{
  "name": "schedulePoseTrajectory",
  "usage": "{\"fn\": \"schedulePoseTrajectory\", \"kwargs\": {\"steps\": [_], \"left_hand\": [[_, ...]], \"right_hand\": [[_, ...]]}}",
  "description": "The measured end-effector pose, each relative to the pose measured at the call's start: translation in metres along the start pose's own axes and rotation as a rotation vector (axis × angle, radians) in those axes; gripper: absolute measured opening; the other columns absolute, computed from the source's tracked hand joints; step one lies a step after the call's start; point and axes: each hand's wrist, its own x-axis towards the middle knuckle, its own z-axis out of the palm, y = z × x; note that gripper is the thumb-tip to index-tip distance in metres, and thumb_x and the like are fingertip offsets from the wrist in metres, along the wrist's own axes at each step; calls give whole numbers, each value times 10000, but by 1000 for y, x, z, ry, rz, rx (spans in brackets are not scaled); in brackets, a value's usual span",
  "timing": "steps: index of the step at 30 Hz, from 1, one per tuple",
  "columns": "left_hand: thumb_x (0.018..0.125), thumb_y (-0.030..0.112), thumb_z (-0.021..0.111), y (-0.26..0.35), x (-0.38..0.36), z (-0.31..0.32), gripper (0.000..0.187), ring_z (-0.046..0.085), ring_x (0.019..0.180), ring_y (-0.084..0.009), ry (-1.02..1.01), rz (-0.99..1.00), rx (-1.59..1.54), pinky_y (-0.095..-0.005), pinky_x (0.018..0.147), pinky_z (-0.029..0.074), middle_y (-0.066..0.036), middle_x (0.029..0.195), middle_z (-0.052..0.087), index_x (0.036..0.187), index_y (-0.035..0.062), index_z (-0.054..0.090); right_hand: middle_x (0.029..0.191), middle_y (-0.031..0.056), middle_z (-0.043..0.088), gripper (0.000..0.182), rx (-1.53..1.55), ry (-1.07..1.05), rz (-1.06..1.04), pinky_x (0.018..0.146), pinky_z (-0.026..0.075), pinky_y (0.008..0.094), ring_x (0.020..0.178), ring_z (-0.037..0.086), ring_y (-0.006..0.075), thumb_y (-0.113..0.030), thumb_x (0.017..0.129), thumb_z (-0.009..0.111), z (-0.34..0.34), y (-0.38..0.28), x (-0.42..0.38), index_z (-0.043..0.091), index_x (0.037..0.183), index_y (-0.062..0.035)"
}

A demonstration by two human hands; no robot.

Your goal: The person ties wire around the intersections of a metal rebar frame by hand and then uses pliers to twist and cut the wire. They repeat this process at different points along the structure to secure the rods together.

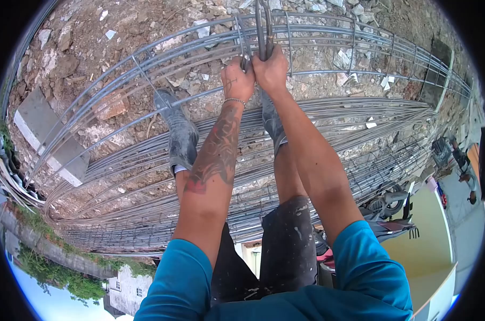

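Observation:
Both of my arms reach forward over a long rebar cage lying on rubble. My right hand is wrapped around a pair of upright dark steel bars, which run out of the top of the view. Close beside it, my left hand is closed in a fist on a short shiny metal rod at the cage's cross tie. Where that rod leads is hard to see. Thin ties cross the cage's long bars at intervals.
My boots stand among the bars. Bundles of loose rebar and mesh lie nearer me. A concrete block sits at left and a brick beside it. At right are a motorbike, a yellow wall and a person.

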Motion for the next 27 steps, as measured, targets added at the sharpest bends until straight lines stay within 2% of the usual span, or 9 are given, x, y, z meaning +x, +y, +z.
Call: {"fn": "schedulePoseTrajectory", "kwargs": {"steps": [1,2,5,7,9,12,16,23,27], "left_hand": [[852,202,589,-2,-2,-5,247,598,755,-448,41,-41,38,-464,672,455,-274,733,605,827,-43,604],[876,235,577,-9,-4,-14,272,606,666,-403,42,-61,45,-444,645,460,-224,667,610,804,-26,605],[894,265,565,-32,-8,-47,301,600,601,-354,38,-176,13,-435,616,457,-172,609,603,791,-13,608],[888,214,563,-50,-7,-71,251,606,670,-417,118,-42,269,-455,639,456,-214,660,617,785,-14,590],[891,209,554,-56,-6,-91,248,609,677,-416,153,-84,269,-460,637,453,-216,673,619,793,-14,598],[887,205,555,-46,-6,-108,235,611,684,-419,97,-34,431,-468,645,450,-216,686,622,823,-11,619],[873,215,575,-53,-8,-113,233,613,692,-419,193,-54,416,-475,655,448,-219,686,621,846,-8,639],[835,217,628,-49,-8,-104,230,622,714,-413,256,-103,435,-457,668,462,-227,711,631,837,-12,657],[819,210,651,-40,-8,-97,240,619,722,-410,287,-68,426,-462,678,460,-226,734,634,833,-30,650]], "right_hand": [[734,205,639,272,-7,3,4,672,488,438,703,636,378,-170,739,687,-3,5,-1,550,862,30],[711,216,629,272,-2,15,-25,662,484,456,691,626,402,-145,716,691,-3,8,-1,527,842,32],[741,216,625,307,-12,31,-55,666,474,487,705,613,426,-124,686,712,-3,11,-3,499,856,17],[813,204,627,345,-238,344,-265,694,463,512,744,611,422,-128,683,726,-15,18,-4,490,905,-9],[873,193,624,373,-348,430,-271,712,455,531,792,613,418,-135,686,733,-30,26,5,482,941,-29],[835,198,658,343,-301,177,22,714,472,516,794,629,425,-140,701,720,-40,39,17,492,934,-34],[781,194,662,286,-282,175,53,723,471,518,780,630,424,-169,717,708,-48,44,22,524,897,-45],[758,199,653,318,-269,244,56,725,468,515,762,627,426,-199,691,729,-50,56,29,540,899,-50],[811,186,652,313,-318,236,52,722,467,510,792,624,412,-202,709,718,-60,59,33,549,924,-51]]}}
